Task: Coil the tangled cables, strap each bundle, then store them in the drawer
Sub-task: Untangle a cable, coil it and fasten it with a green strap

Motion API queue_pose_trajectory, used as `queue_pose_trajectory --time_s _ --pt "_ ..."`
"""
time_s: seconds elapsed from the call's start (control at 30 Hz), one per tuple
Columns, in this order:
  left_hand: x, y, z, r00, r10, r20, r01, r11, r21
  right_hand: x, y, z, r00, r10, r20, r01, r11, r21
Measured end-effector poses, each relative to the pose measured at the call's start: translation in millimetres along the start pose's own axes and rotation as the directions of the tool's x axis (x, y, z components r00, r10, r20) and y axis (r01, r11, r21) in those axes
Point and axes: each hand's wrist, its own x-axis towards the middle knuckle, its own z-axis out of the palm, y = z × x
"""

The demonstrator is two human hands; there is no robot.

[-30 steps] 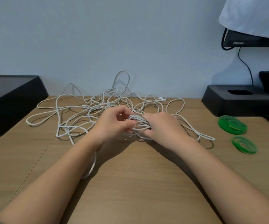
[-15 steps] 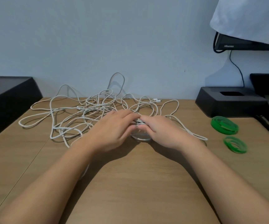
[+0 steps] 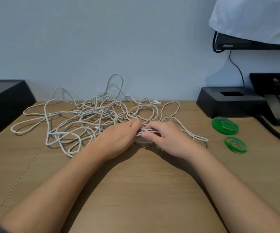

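Head view: the right hand (image 3: 167,139) grips a small cable coil (image 3: 146,131) on the desk (image 3: 136,190); the left hand (image 3: 119,138) touches it, grasp unclear. Loose cables (image 3: 85,115) sprawl toward the back edge, and green straps (image 3: 225,125) lie near the right edge.

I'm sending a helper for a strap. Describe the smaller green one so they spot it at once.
Find the black desk phone at the right edge of the wooden table. Two green straps lie on the wood before it. The smaller green strap is the one nearer the person, thinner than the larger green strap behind it.
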Motion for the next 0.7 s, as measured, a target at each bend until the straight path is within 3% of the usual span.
queue_pose_trajectory --time_s 0.17,0.23,0.3,0.4,0.47,0.53,0.7 --pt "-1 1 8 0.999 -0.028 0.033 0.029 0.999 -0.016 -20 -2 -4 0.960 0.008 -0.281 -0.038 0.994 -0.103" --pt "-3 1 10 0.998 -0.051 0.033 0.051 0.999 -0.019 -29 0 -6 0.896 0.032 -0.442 -0.131 0.972 -0.196" --pt "-3 2 10 0.997 -0.068 0.042 0.069 0.997 -0.026 -39 7 -8 0.834 0.131 -0.537 -0.318 0.908 -0.272" --pt "-4 1 12 0.996 -0.086 0.039 0.087 0.996 -0.034 -52 23 -11 0.739 0.491 -0.462 -0.635 0.737 -0.231" --pt "-6 1 13 0.995 -0.096 0.023 0.097 0.994 -0.047 -58 34 -13 0.664 0.650 -0.370 -0.738 0.650 -0.183" --pt "-7 0 14 0.993 -0.118 0.003 0.117 0.989 -0.087 -58 42 -14 0.644 0.690 -0.330 -0.757 0.636 -0.150" --pt "-11 -2 14 0.988 -0.157 -0.015 0.153 0.978 -0.144 -51 46 -13 0.692 0.615 -0.379 -0.693 0.713 -0.107"
